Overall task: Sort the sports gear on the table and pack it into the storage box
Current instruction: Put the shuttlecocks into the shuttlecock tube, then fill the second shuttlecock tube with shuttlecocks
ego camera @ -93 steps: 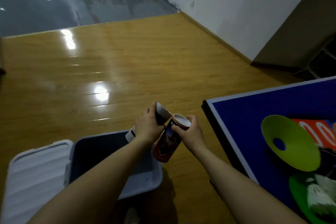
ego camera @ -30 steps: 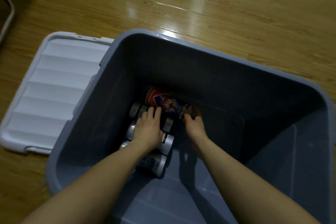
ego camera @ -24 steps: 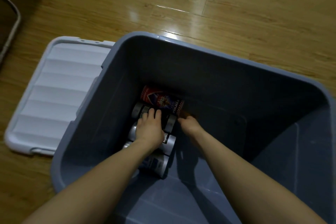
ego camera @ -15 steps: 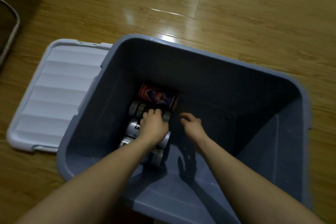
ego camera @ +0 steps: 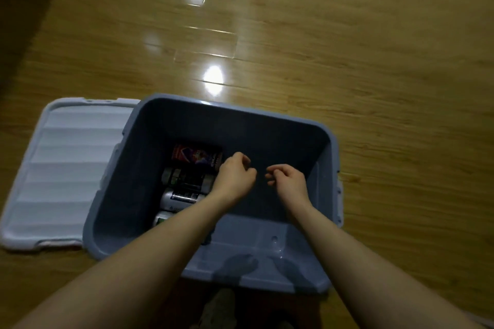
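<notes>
The blue-grey storage box [ego camera: 331, 157] stands on the wooden floor below me. Several tubes lie side by side on its bottom at the left: a red printed tube [ego camera: 196, 159] farthest from me, then dark and silver tubes [ego camera: 184, 181] nearer. My left hand [ego camera: 235, 176] hangs above the box, just right of the tubes, with its fingers loosely curled and nothing in them. My right hand [ego camera: 288, 181] hovers beside it, also loosely curled and holding nothing. My left forearm hides part of the nearest tube.
The box's white ribbed lid [ego camera: 61, 171] lies flat on the floor, touching the box's left side. Wooden floor [ego camera: 374, 61] surrounds the box. The right half of the box's bottom shows bare plastic. The table is out of view.
Both hands have let go of the tubes and risen out of the bottom of the box. The red tube now lies at the far end of the row. The camera has pulled back.
</notes>
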A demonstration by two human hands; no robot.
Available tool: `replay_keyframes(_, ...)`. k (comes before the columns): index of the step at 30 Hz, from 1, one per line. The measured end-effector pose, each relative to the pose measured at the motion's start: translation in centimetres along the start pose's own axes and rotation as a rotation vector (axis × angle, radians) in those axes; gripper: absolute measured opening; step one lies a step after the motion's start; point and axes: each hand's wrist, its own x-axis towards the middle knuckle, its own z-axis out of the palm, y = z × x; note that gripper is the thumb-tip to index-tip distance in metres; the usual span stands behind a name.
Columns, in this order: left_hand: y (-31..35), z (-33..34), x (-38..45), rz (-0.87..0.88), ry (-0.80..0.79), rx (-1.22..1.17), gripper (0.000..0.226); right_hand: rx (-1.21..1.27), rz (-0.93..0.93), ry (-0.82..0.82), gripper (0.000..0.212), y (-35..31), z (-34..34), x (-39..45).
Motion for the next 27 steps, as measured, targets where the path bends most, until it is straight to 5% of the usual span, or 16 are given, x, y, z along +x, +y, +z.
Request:
replay_keyframes(15,32.1,-10.0,-20.0,0.327,-0.232,0.036,0.022,0.21,-0.026,0.318,0.022,-20.7,-22.7,-23.7)
replay_keyframes(27,48.9,-7.1,-37.2,0.756,-0.58,0.156,0.022,0.388,-0.061,0.815,0.022,-21.6,-39.4,-42.5)
